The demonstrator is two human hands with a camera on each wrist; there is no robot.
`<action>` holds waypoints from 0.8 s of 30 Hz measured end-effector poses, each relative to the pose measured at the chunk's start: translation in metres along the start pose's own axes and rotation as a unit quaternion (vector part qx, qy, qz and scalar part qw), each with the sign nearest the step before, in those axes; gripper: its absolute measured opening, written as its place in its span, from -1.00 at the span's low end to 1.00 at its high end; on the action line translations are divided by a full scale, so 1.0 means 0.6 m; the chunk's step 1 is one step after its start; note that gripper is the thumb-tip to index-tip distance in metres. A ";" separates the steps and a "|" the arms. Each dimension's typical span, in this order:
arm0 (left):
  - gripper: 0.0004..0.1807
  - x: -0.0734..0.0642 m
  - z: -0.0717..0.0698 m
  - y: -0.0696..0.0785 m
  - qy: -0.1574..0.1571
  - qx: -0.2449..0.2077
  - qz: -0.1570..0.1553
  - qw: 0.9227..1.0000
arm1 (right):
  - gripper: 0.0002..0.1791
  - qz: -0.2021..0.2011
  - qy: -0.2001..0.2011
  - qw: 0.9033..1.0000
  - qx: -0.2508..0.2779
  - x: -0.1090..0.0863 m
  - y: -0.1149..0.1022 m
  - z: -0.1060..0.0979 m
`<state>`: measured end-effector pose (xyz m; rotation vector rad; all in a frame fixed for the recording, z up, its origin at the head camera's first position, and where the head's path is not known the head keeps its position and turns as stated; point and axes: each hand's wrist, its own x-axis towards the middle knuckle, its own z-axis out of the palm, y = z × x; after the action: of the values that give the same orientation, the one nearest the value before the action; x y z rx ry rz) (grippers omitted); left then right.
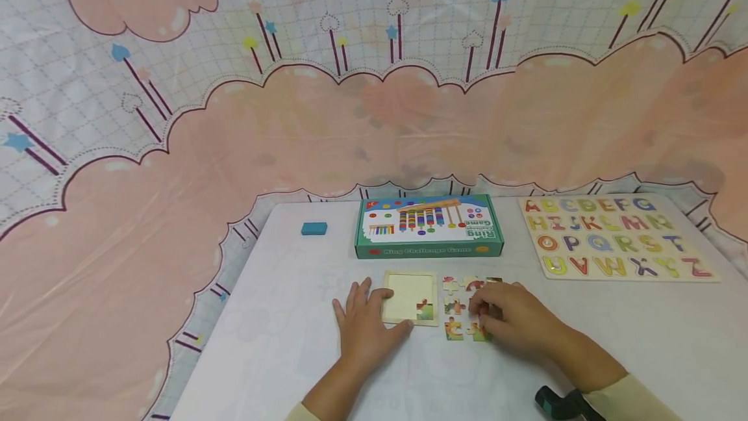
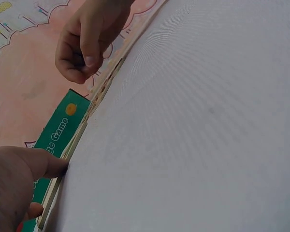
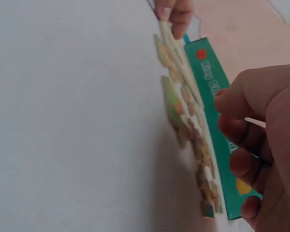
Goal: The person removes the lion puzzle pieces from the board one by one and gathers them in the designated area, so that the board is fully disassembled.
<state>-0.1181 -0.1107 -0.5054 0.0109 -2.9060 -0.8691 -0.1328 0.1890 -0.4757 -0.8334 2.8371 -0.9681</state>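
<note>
My left hand (image 1: 365, 327) holds the square wooden puzzle tray (image 1: 403, 275) at its near left corner. The thumb is at the near edge and the index finger at the left edge; the other fingers are spread. One puzzle piece (image 1: 424, 310) lies in the tray's near right corner. Several loose jigsaw pieces (image 1: 453, 306) lie in rows beside the tray. Over the right-hand pieces hovers my right hand (image 1: 517, 320), partly hiding them. Its fingers are loosely curled, and nothing shows between them and the thumb in the right wrist view.
Behind the tray stands a green Ring Challenge Game box (image 1: 429, 250). A blue block (image 1: 314, 229) sits at the back left. An alphabet board (image 1: 622, 239) with coloured letters lies at the back right. A dark strapped device (image 1: 563, 403) is by my right wrist.
</note>
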 end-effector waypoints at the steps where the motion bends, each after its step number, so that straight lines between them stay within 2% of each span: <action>1: -0.34 0.000 0.000 0.001 0.000 0.000 0.000 1.000 | -0.75 0.002 0.006 1.000 0.010 0.002 -0.001 -0.004; 4: -0.35 0.000 0.000 0.001 -0.001 -0.002 0.002 1.000 | -0.78 0.008 0.016 0.999 0.035 0.009 -0.001 -0.016; 7: -0.34 0.000 -0.001 0.001 -0.005 -0.002 0.002 1.000 | -0.78 -0.002 0.024 0.998 0.054 0.018 0.002 -0.024; 11: -0.32 0.003 -0.002 0.000 -0.008 -0.001 -0.003 1.000 | -0.77 -0.014 0.015 0.997 0.078 0.038 0.007 -0.028; 16: -0.30 0.006 -0.003 0.011 -0.021 -0.002 -0.002 1.000 | -0.79 -0.011 -0.036 0.993 0.109 0.064 0.008 -0.024; 20: -0.25 0.009 -0.003 0.026 -0.041 -0.005 0.015 0.999 | -0.81 0.000 -0.086 0.985 0.152 0.086 -0.002 -0.013; 24: -0.23 0.015 0.000 0.036 -0.058 0.004 0.033 0.998 | -0.81 0.001 -0.115 0.978 0.172 0.108 -0.016 0.001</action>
<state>-0.1265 -0.0929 -0.4928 -0.1383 -2.9983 -0.8745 -0.1833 0.1501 -0.4613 -0.8379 2.3836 -1.2270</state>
